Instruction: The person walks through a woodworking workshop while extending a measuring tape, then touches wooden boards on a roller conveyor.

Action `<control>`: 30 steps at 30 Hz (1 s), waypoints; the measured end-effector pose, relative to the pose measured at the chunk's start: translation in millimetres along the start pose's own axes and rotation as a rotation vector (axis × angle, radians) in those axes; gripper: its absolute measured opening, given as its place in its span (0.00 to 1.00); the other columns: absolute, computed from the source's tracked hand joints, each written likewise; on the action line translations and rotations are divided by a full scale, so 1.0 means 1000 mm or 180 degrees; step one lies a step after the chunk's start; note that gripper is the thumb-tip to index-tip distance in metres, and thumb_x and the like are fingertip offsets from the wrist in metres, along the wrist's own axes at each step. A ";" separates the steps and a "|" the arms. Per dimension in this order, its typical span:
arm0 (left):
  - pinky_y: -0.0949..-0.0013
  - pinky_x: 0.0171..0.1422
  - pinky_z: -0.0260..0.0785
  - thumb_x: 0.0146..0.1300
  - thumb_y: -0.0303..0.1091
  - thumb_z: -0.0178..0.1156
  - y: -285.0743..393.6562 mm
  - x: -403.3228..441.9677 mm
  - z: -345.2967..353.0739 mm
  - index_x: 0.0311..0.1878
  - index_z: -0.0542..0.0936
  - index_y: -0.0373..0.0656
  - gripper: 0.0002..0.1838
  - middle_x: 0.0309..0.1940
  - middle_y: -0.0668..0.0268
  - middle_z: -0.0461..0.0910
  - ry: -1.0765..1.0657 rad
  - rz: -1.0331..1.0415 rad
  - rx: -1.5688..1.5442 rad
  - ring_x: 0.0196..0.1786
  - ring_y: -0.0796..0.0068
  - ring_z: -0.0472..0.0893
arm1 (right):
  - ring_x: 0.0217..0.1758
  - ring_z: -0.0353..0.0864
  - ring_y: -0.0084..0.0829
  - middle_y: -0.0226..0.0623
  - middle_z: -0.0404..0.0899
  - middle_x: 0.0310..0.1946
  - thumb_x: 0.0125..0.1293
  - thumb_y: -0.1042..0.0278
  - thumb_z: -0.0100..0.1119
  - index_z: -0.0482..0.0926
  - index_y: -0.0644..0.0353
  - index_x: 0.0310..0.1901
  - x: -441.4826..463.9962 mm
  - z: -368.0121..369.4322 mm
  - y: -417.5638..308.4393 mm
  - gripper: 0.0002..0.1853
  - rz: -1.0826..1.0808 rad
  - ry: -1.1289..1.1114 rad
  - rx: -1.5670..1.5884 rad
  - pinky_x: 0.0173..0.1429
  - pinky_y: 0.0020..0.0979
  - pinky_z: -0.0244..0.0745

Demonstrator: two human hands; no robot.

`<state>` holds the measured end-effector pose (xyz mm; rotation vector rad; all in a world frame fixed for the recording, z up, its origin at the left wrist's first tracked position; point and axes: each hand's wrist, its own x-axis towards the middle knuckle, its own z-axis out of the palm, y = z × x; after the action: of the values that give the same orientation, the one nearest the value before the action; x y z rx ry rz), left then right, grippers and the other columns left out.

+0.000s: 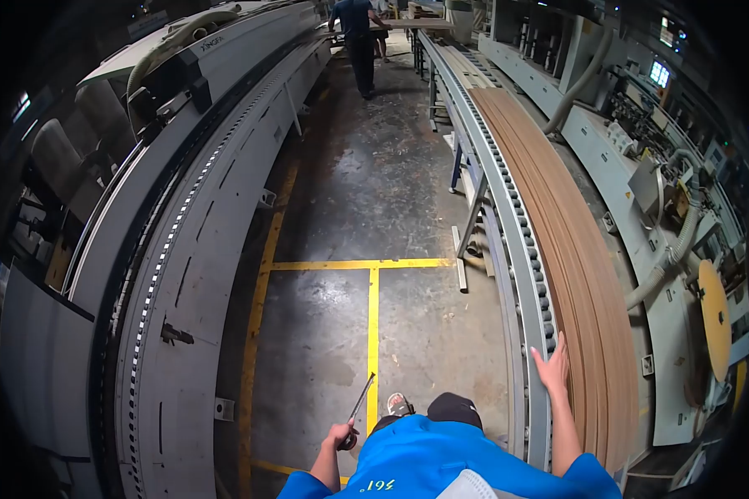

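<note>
Down by my left side, my left hand [339,436] is closed around what looks like a tape measure [349,441]. Its narrow blade [363,394] sticks out up and forward over the floor. My right hand [553,366] has its fingers stretched out and rests against the near side edge of a stack of long brown wooden boards [570,291]. The boards lie lengthwise on a roller conveyor [520,224] to my right.
A long grey machine [187,249] with a toothed track borders the aisle on the left. Yellow floor lines [373,316] mark the concrete. Farther up the aisle stands a person [358,41] in dark clothes. More machinery [641,200] with hoses is beyond the boards.
</note>
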<state>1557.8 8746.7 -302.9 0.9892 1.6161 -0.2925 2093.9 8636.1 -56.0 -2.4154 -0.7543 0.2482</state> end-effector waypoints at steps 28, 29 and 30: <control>0.66 0.35 0.68 0.56 0.52 0.51 0.457 0.124 -0.068 0.32 0.80 0.39 0.23 0.27 0.60 0.78 0.0237 -0.0567 -0.0608 0.30 0.71 0.77 | 0.68 0.39 0.39 0.41 0.43 0.65 0.60 0.68 0.43 0.45 0.62 0.63 0.546 0.159 -0.234 0.31 -0.1851 -0.0173 -0.1063 0.69 0.39 0.34; 0.66 0.35 0.68 0.57 0.50 0.51 0.471 0.135 -0.073 0.32 0.81 0.39 0.21 0.28 0.59 0.78 0.0205 -0.0635 -0.0515 0.30 0.72 0.77 | 0.68 0.39 0.39 0.42 0.43 0.65 0.60 0.68 0.42 0.46 0.62 0.63 0.568 0.167 -0.243 0.30 -0.1911 -0.0179 -0.1071 0.69 0.38 0.33; 0.66 0.35 0.68 0.57 0.50 0.51 0.484 0.148 -0.078 0.32 0.81 0.39 0.21 0.28 0.59 0.78 0.0197 -0.0659 -0.0552 0.30 0.72 0.77 | 0.68 0.39 0.39 0.42 0.44 0.64 0.60 0.68 0.42 0.46 0.62 0.63 0.587 0.176 -0.250 0.30 -0.1958 -0.0201 -0.1085 0.69 0.38 0.33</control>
<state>1858.0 9159.6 -260.4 0.7065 1.7718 -0.2585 2402.3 9221.5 -52.3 -2.3418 -1.6253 -0.0596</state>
